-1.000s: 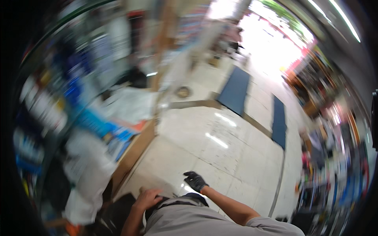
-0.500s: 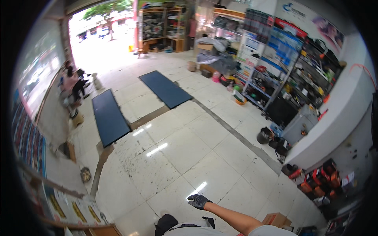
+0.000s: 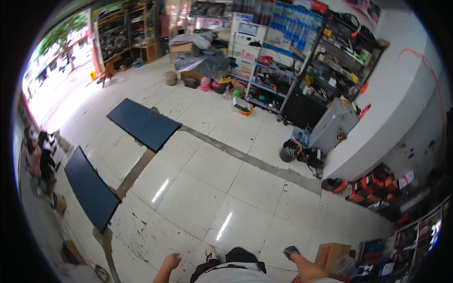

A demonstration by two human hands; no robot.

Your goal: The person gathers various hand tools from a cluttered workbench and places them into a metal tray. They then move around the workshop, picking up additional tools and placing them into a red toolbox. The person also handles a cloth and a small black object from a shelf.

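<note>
My bare left hand (image 3: pixel 172 261) hangs at my left side above the tiled floor, its fingers loosely curled, with no object showing in it. On the other side, my right hand (image 3: pixel 291 251) wears a dark grey work glove. Its fingers look loosely extended and nothing is seen in them. Neither hand touches anything. A cardboard box (image 3: pixel 332 254) on the floor is the object nearest to my right hand. Between the hands show my light top, dark trousers and one shoe (image 3: pixel 211 254).
Two dark blue panels (image 3: pixel 144 124) lie flat on the floor, along grey strips (image 3: pixel 245 157) cut through the tiles. Shelves with tools (image 3: pixel 271 85), a grey cabinet (image 3: pixel 334 120) and a black bucket (image 3: pixel 287 152) line the right side. Another person (image 3: pixel 35 155) sits at far left.
My view has turned to the right, so the panels sit further left. My left hand has come into view. My gloved right hand has moved right and lower, closer to the cardboard box.
</note>
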